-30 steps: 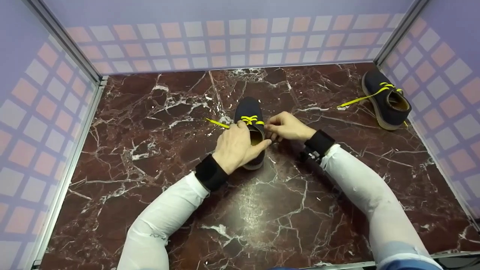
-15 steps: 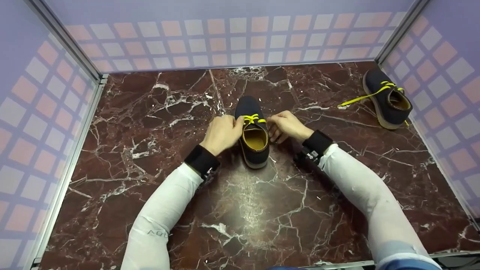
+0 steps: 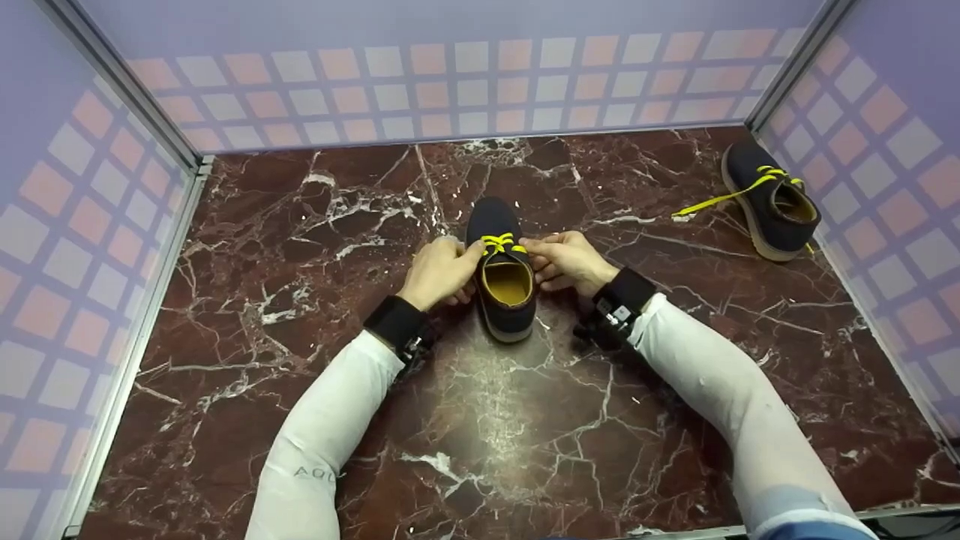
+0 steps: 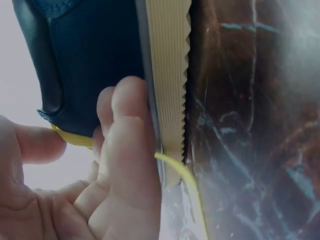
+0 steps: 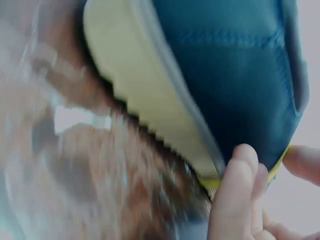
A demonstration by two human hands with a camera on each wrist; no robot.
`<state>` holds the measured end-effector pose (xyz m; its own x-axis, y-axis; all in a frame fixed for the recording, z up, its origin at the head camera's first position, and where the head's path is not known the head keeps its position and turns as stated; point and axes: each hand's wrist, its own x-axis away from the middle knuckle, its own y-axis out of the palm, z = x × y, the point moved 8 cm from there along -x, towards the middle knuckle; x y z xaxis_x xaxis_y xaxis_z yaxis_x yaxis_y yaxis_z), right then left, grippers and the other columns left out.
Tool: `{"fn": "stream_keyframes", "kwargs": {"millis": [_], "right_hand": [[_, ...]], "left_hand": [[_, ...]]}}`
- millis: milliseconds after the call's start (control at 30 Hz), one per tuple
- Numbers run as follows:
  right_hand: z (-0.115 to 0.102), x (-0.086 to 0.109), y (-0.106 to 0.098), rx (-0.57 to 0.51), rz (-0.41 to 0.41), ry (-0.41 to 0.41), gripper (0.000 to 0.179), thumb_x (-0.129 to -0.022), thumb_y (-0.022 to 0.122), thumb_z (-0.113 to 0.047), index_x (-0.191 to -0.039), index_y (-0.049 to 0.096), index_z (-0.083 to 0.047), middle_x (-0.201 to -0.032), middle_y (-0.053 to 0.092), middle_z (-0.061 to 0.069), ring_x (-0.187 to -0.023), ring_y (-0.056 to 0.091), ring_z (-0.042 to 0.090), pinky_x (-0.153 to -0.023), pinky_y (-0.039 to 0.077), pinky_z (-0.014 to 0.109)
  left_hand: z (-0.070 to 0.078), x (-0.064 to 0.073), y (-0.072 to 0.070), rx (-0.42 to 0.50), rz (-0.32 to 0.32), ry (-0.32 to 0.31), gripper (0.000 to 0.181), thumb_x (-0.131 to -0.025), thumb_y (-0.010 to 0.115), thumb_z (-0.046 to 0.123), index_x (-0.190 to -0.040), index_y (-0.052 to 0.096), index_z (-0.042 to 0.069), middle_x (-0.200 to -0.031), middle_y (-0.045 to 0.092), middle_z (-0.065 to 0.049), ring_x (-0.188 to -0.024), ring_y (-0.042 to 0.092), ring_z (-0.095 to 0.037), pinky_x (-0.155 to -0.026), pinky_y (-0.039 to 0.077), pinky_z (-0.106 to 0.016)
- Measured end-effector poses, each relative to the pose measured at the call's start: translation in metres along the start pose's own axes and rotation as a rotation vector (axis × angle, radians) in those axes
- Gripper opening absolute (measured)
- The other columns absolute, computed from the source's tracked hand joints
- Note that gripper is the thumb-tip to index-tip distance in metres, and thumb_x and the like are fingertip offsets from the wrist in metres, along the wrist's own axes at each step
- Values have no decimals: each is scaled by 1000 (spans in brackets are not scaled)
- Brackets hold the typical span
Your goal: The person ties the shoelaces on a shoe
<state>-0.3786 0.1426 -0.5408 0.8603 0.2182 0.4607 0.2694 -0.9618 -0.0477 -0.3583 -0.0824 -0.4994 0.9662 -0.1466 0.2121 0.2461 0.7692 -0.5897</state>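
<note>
the red-brown worktop [image 3: 187,300] carried a dark blue shoe [image 3: 492,217] near its middle, upright, toe pointing away, with a cream sole [image 4: 167,60] (ribbed, its lower edge toothed). the left hand [image 3: 439,270] and right hand [image 3: 571,261] touched opposite sides, thumbs apart from fingers; i couldn't tell whether either gripped. mustard lining [image 3: 507,285] showed inside, yellow laces [image 3: 498,241] across the front.

**Gaps at 12 and 6 o'clock**

From the middle shoe [image 3: 504,277], bare tabletop [image 3: 495,435] ran at 6 o'clock between the white sleeves [image 3: 319,431], and at 12 towards the back wall [image 3: 480,82]. The left hand [image 3: 441,271] blocked 9 o'clock; the right hand [image 3: 568,260] blocked 3. Farther out, before 3, stood another shoe [image 3: 774,199], its loose lace [image 3: 709,202] jutting inward.
</note>
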Motion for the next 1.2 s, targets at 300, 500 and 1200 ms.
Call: {"fn": "stream_keyframes", "kwargs": {"millis": [300, 500, 1200], "right_hand": [[10, 0, 9, -204, -28, 91, 16, -111, 73, -31, -102, 74, -18, -69, 64, -8, -53, 63, 6, -57, 61, 23], [8, 2, 9, -198, 0, 66, 11, -111, 71, -24, -106, 73, -15, -72, 68, -6, -53, 65, 6, -56, 60, 23], [-58, 23, 13, -382, -71, -382, 11, -113, 62, -6, -106, 66, -13, -95, 84, 4, -80, 82, 15, -68, 65, 24]], "left_hand": [[-6, -2, 3, 282, -77, -14, 30, -113, 61, 29, -98, 71, 6, -74, 74, -4, -58, 74, -14, -53, 63, -29], [0, -1, -6, 252, 54, 50, 24, -105, 64, 22, -94, 78, 6, -71, 74, -1, -58, 73, -13, -52, 62, -29], [29, 0, -24, 565, 166, 251, 24, -99, 77, 3, -120, 78, -9, -95, 85, -17, -67, 76, -9, -55, 58, -21]]}}
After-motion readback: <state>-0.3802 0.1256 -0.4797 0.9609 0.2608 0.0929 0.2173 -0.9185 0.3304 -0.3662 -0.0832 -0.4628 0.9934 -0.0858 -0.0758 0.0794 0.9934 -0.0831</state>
